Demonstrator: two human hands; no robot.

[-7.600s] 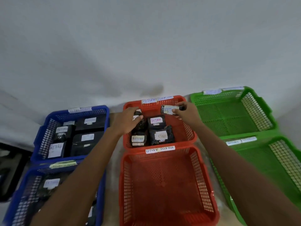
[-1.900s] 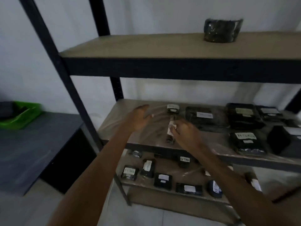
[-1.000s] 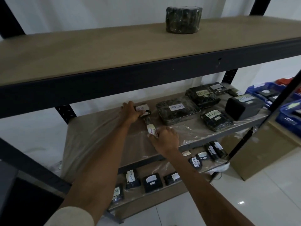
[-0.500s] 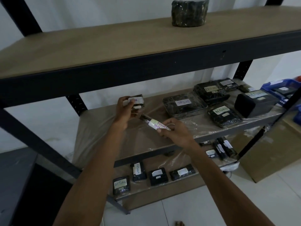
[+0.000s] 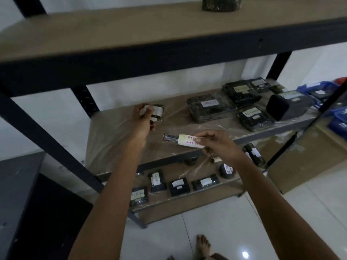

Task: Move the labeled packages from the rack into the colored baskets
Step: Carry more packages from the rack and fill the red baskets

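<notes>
By my judgement the task is sitting near its middle. The left hand is gripping a small dark package with a white label, fingers curling round it above the middle shelf of the rack. The right hand is pinching a slim package by its labelled end, holding it just off that shelf's front edge. Both are waiting to go to the blue baskets showing at the far right, where some dark packages seem to be lying already. Plenty is remaining: at least 5 labelled packages are lying on the middle shelf's right part, among them a black box, and at least 6 smaller ones are lying on the lower shelf. A wrapped bundle is standing on the top shelf. A clear plastic sheet is covering the middle shelf. The room is looking dim, with white walls, a glossy white tiled floor, a dark desk at the left and a cardboard box at the right.
</notes>
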